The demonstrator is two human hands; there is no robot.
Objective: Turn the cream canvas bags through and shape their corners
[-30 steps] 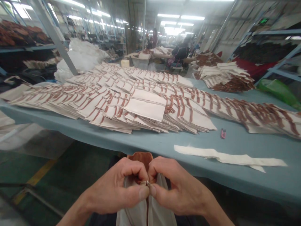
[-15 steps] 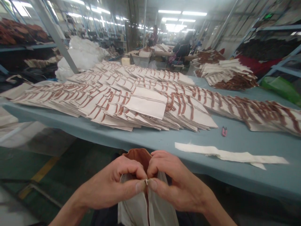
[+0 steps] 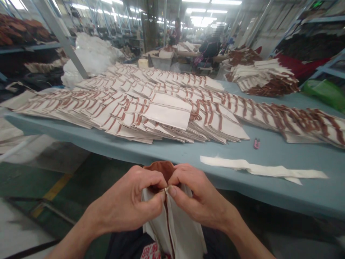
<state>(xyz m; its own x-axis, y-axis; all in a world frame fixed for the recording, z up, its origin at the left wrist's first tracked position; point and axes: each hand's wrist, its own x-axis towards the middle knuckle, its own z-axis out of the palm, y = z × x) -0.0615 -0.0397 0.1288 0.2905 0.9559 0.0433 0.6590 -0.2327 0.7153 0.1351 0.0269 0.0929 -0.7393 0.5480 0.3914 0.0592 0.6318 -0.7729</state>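
Observation:
A cream fabric piece (image 3: 181,226) with a brown inside hangs in front of my lap, a brown-edged seam running down its middle. My left hand (image 3: 134,199) pinches its top edge at the seam between thumb and forefinger. Right beside those fingertips, my right hand (image 3: 195,196) grips the other side of the same seam, thumb on top. The fingertips of both hands nearly touch. Behind them the brown lining (image 3: 161,168) stands up in an open curve. What lies under the fingertips is hidden.
On the blue-covered table (image 3: 172,153) lie rows of overlapping cream and brown pieces (image 3: 167,117). Pink thread snips (image 3: 256,143) and a cream cloth strip (image 3: 258,168) rest near the front edge. Further back are clear plastic bags (image 3: 86,59), a green bag (image 3: 325,94) and a seated person (image 3: 210,50).
Both hands and the fabric piece sit slightly higher in view. The fingertips have shifted a little along the seam. A red-and-white printed patch now shows at the bottom.

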